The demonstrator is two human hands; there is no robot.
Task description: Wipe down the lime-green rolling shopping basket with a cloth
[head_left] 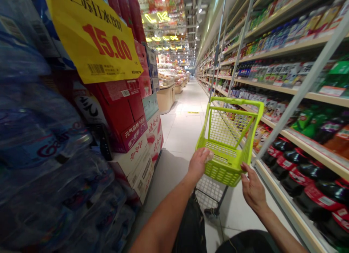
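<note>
A lime-green plastic shopping cart (227,162) stands in front of me, its grid basket tilted toward me and nothing visible inside. At the basket's near left corner is my left hand (197,165), closed, with a small crumpled whitish scrap (209,155) at its fingertips; it looks like tissue or thin plastic. My right hand (253,189) is by the near right corner, thumb and fingers apart, its fingertips at or just touching the rim. Beneath the basket a lower wire rack (208,193) and dark wheels show between my legs.
Stacked drink cartons (131,125) and wrapped water bottles (62,165) rise close on the left, under a yellow price sign (100,42). Shelves of bottles (302,162) line the right side. The tiled aisle (182,125) runs ahead past display counters (166,96).
</note>
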